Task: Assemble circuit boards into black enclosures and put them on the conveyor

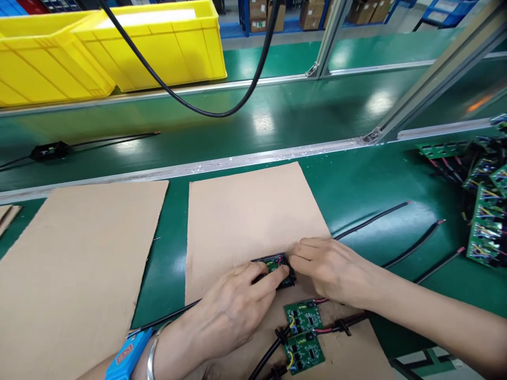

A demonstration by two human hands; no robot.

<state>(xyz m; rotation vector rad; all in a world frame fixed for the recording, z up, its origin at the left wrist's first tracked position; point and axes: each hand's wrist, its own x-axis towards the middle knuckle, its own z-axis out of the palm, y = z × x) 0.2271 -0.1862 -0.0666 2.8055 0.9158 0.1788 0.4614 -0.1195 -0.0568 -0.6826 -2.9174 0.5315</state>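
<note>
Green bench (368, 184) | cased board (272, 262) under spread left hand (237, 302) | right hand (336, 268) beside, grip unclear

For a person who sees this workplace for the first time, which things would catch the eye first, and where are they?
Probably the bright yellow plastic bins first, at the upper left. Next, near the centre, the left hand and right hand come together at a black-cased circuit board, over a cardboard sheet. At the right edge, a heap of green circuit boards also stands out.
</note>
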